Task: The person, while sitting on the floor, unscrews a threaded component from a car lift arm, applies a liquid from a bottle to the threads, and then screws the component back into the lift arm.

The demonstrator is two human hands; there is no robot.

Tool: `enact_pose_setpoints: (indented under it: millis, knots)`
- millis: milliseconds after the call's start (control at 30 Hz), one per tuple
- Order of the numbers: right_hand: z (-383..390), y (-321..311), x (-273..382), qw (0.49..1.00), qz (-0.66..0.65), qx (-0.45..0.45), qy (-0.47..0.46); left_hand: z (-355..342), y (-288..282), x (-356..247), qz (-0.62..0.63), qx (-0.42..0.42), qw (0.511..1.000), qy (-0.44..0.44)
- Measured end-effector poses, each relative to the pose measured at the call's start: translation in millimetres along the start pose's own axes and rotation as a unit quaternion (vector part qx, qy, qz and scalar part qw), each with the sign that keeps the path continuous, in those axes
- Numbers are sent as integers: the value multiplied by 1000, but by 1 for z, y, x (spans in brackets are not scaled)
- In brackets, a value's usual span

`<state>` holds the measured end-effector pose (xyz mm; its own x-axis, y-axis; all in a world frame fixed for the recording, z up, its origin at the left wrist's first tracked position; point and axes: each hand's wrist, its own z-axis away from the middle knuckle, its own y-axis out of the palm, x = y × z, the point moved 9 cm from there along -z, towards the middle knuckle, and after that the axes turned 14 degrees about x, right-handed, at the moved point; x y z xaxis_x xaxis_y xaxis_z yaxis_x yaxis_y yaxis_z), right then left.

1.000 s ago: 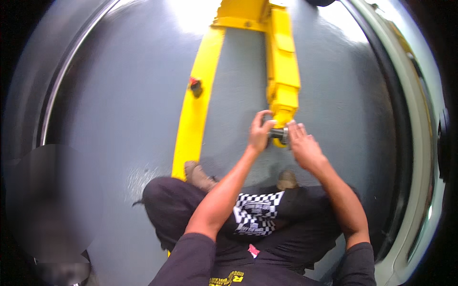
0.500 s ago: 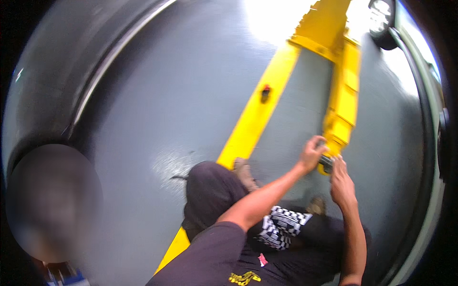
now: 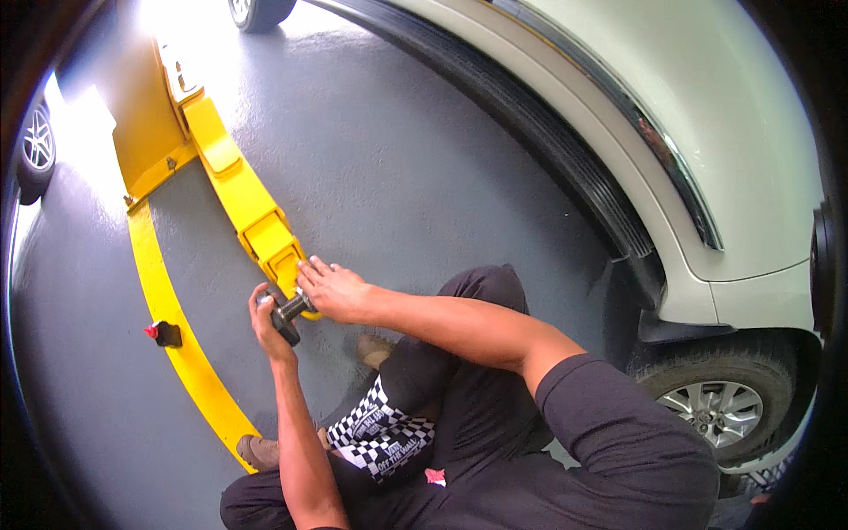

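Just left of the frame's centre, the person's two hands are working on a dark fitting point(image 3: 288, 320) at the low end of a yellow arm point(image 3: 231, 181), so the step in hand appears to be seating or freeing that fitting. The left hand point(image 3: 270, 325) is curling around the edge of its dark block point(image 3: 286, 330), gripping it, though how the fingers are closing behind is staying hidden. The right hand point(image 3: 334, 290) is lying nearly flat, fingers extended and slightly parted, over the arm's tip and beside the far end of the short stem point(image 3: 295, 306); whether it is pinching anything there I cannot tell. The next move is probably calling for the left hand to be keeping the stem level while the right is steadying the arm. Counting, one fitting and one arm are showing; one yellow strip point(image 3: 183, 364) is curving down the left side, with one red-and-black object point(image 3: 166, 334) sitting on it; two boots, the left boot point(image 3: 260, 452) and the right boot point(image 3: 374, 350), are showing below the hands; one pale car point(image 3: 689, 132) is filling the upper right; and three wheels are clearly appearing, two at the upper left, one at the lower right.
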<state>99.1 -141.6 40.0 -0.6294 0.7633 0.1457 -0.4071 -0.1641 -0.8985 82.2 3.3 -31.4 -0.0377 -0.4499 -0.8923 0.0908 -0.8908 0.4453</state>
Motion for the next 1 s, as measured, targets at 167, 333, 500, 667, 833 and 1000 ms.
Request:
enact_pose_setpoints:
  millis: [167,333,500,667,833,1000]
  knots:
    - [27,2,20,998,-63,-28,-14,0,-10,-18,-45,-4,999,20]
    - [-1,-25,7,975,-165,135,-67,3,-27,-14,-36,-18,999,-4]
    - [2,-51,-13,944,-314,90,41,-3,-37,-11,-52,-23,998,9]
    - [-6,-7,-47,881,-438,-48,174,-9,-23,-5,-72,-21,997,28]
    - [5,-34,-81,911,-328,-182,169,-4,-22,-7,-51,-26,998,6]
    - [-5,-24,-53,894,-407,-152,109,-1,-27,-10,-47,-33,998,17]
